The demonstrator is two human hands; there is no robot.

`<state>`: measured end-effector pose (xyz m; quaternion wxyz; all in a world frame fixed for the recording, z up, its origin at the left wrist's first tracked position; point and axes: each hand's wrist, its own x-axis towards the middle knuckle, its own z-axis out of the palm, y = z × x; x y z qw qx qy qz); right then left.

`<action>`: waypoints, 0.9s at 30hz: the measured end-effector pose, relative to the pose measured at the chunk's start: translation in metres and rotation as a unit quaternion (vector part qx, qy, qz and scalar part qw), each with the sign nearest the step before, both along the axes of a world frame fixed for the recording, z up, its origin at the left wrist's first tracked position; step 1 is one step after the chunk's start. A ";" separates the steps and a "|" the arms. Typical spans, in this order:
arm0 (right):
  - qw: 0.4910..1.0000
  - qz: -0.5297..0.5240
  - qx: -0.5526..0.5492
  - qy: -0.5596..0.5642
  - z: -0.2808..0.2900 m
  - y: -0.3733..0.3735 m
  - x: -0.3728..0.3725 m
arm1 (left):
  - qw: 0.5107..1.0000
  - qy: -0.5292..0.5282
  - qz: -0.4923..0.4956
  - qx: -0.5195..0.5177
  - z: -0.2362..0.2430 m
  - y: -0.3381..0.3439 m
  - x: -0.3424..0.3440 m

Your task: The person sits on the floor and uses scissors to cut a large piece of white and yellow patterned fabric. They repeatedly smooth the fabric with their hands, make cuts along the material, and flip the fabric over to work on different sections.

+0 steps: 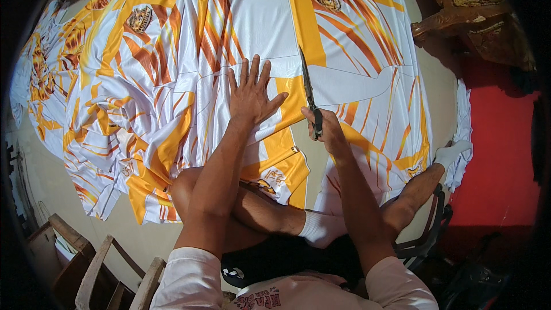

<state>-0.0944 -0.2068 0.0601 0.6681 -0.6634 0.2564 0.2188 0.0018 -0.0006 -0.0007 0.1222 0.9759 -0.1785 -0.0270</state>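
So, nearest in, a soft pale T-shirt (189, 281) and smooth black shorts (293, 255) are worn, and the angular bare-wood frame of a chair (94, 270) is seen off to the left. A ribbed white sock (322, 229) is worn on the foot tucked in close, with another white sock (453, 152) out to the right, near a flat red floor covering (496, 161).

A bit farther up, dark metal scissors (308, 86) are gripped by the handles in the right hand (328, 129), fingers curled round them. The long, slim blades are pointed away from the body, along the edge of a yellow band. The left hand (251, 95) is laid palm down with fingers fanned wide, pressed on the printed fabric (261, 23).

That fabric is spread over the smooth beige floor (123, 227): slick, slightly shiny white stuff, streaked with orange and yellow, pretty flat on the right but bunched into soft folds on the left. Curved panel outlines are marked in thin dark lines. At the far right, chunky carved wooden furniture (459, 26) is partly shown, with patterned upholstery.
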 end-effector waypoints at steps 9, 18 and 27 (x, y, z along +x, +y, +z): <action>0.999 0.017 -0.045 0.001 -0.011 0.000 0.001 | 1.000 0.005 0.003 0.003 0.004 0.000 -0.001; 1.000 -0.003 -0.022 0.011 -0.003 0.003 0.027 | 1.000 0.006 0.001 -0.008 0.005 0.000 -0.001; 0.996 0.015 -0.092 -0.001 -0.010 0.001 0.024 | 1.000 -0.001 -0.001 -0.018 0.008 0.000 -0.001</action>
